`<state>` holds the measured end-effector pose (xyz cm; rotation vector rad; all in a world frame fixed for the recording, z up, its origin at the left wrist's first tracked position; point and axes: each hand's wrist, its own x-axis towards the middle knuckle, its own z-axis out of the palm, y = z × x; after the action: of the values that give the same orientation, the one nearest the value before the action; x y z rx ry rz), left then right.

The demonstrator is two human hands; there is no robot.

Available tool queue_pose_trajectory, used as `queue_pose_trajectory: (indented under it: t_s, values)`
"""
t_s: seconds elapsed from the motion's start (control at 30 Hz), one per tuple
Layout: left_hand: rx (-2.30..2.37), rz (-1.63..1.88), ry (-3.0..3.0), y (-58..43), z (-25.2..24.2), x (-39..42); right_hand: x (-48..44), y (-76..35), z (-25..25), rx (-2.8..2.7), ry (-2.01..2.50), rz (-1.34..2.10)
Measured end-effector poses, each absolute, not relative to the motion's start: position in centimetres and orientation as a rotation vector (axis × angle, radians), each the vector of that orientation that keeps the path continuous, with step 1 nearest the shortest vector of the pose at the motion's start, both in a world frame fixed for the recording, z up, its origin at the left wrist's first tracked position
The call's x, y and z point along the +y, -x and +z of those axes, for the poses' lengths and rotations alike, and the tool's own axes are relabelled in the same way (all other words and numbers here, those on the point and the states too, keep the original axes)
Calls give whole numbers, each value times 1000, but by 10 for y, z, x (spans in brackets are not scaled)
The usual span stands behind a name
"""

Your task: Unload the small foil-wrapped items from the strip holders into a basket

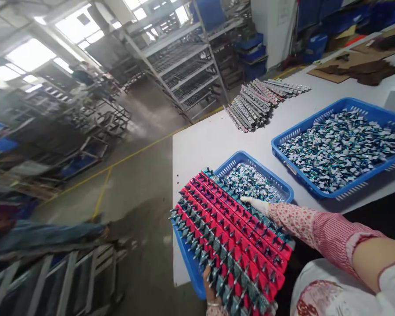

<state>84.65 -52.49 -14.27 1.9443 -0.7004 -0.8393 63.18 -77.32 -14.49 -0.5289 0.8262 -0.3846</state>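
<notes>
A wide stack of red and teal strips, set with rows of small dark pointed pieces, lies tilted over a blue basket at the table's front edge. My left hand grips the near left edge of the strips, its fingers partly hidden under them. At their far right edge is my right hand in a white glove, its fingers against a teal strip; whether they pinch it is too small to tell. Just beyond it, a smaller blue basket holds small white and teal pieces.
A large blue basket full of small pieces stands at the right. Bundled strips lie at the table's far side, near cardboard. A metal rack stands behind; a person's sleeve shows at left.
</notes>
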Motion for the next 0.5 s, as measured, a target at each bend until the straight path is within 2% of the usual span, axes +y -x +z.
queue_pose_trajectory:
  t_s: [0.13,0.23,0.33,0.43,0.5]
  values:
    - [-367,-1446,-1634,-897,-170,-583,-800,-656,-166,915,582,-523]
    - [-53,-1841,-1265,-923,-185,-606,-806,-672,-174,926,489,-446]
    - [33,-1796,-1255,-935,-196,-614,-807,-680,-177,904,335,-329]
    - [-15,-1554,-1499,-935,-202,-612,-809,-674,-180,899,287,-366]
    - [-228,-1332,-1694,-934,-202,-607,-809,-663,-184,888,274,-364]
